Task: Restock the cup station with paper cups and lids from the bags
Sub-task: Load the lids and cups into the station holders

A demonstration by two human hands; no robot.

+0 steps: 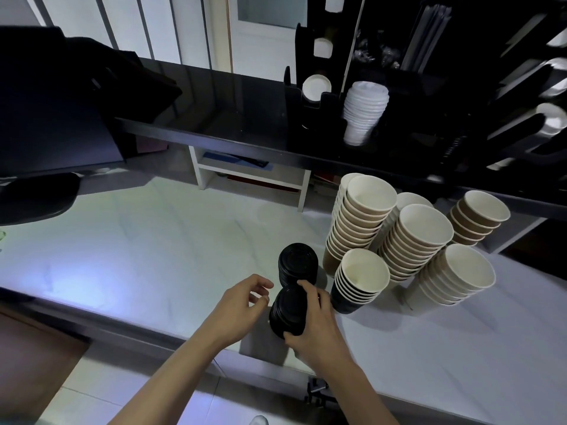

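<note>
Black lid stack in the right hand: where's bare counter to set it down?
Free: the white counter left of the standing lid stack, toward the white shelf. Crowded: right of the held lid stack, where cup stacks sit close together.

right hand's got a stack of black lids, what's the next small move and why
Probably lift it toward the black organizer on the shelf. The right hand grips the near black lid stack just off the white counter, the left hand hovers beside it holding nothing, and a second black lid stack waits behind.
</note>
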